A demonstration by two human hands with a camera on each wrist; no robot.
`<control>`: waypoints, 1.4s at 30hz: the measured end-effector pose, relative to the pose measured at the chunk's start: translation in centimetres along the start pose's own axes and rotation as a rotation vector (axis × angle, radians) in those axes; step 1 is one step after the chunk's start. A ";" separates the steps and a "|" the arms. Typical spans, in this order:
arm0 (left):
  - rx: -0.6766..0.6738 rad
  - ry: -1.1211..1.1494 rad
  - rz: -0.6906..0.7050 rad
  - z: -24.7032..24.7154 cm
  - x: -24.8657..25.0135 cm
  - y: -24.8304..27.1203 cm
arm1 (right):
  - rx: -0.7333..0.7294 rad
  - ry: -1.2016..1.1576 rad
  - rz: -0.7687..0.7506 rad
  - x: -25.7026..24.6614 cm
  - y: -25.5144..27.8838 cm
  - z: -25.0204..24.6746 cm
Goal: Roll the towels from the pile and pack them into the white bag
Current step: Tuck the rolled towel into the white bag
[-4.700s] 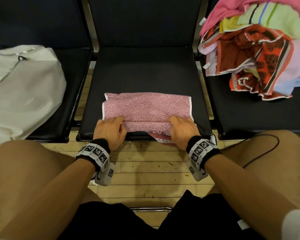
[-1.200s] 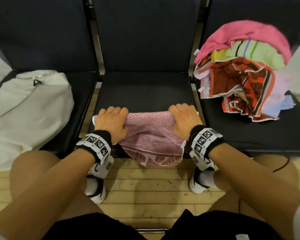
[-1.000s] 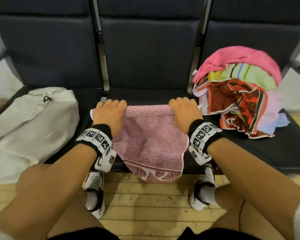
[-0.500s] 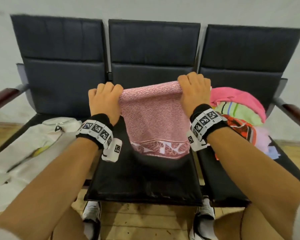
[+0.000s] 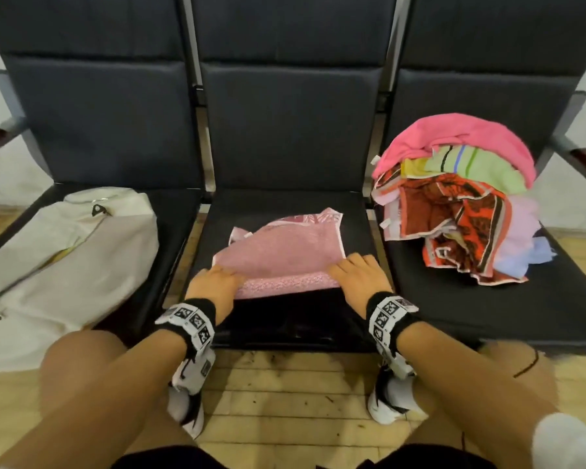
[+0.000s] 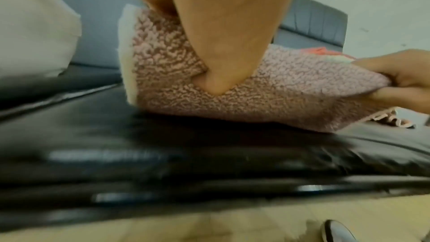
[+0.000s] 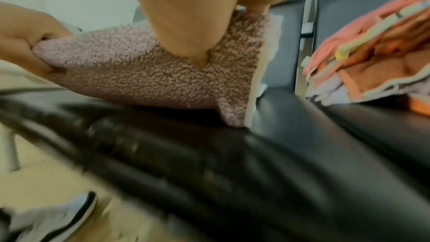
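Note:
A pink towel (image 5: 279, 257) lies folded on the middle black seat (image 5: 285, 316), its patterned end toward the seat back. My left hand (image 5: 215, 282) pinches the towel's near left corner, thumb under and fingers on top, as the left wrist view shows (image 6: 216, 73). My right hand (image 5: 356, 274) pinches the near right corner (image 7: 197, 56) the same way. The near edge (image 6: 256, 102) is lifted slightly off the seat between both hands. The white bag (image 5: 58, 262) lies on the left seat. The pile of coloured towels (image 5: 454, 198) sits on the right seat.
The three black seats are joined in a row with backrests behind and armrests at both ends. My knees and white shoes (image 5: 186, 401) are in front, over a wooden floor (image 5: 285, 401). A thin black cable (image 5: 528, 363) runs over my right thigh.
Both hands lifted the towel up in front of the backrest, then brought it down onto the seat, folded over itself. The hands now sit at its near corners.

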State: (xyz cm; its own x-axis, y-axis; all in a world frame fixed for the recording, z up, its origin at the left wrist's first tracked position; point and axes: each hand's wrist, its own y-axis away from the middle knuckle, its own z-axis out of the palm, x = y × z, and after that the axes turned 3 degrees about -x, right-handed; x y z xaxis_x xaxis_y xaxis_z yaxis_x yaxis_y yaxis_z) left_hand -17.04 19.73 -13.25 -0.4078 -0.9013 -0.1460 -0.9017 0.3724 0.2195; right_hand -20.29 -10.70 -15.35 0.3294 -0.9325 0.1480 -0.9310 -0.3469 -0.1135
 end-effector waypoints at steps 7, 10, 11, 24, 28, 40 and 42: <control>-0.292 0.046 -0.004 6.0 1.9 2.0 | -0.440 -0.181 0.030 -2.8 4.9 4.4; -0.246 0.067 -0.034 7.4 1.6 2.2 | -0.424 -0.240 0.031 -2.7 5.3 5.0; -0.248 0.091 -0.063 7.7 1.3 2.2 | -0.419 -0.251 0.021 -2.5 5.4 5.2; 0.137 0.202 0.112 10.4 3.4 2.9 | -0.309 -0.274 -0.016 -2.6 5.4 6.2; 0.116 0.218 0.079 10.5 3.2 2.9 | -0.309 -0.287 0.049 -3.4 5.3 5.8; 0.197 0.391 -0.036 10.4 3.5 2.0 | 0.043 -0.269 0.089 -5.5 5.0 7.2; 0.309 0.396 -0.045 10.2 3.7 1.8 | 0.029 -0.259 0.076 -6.0 5.1 7.3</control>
State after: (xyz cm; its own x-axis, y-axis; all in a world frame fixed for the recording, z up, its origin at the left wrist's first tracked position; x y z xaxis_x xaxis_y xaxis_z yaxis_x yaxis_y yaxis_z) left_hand -21.63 19.32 -23.27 -0.3354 -0.9105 0.2418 -0.9421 0.3249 -0.0831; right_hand -25.82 -7.62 -23.95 0.2913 -0.9493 -0.1182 -0.9510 -0.2740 -0.1430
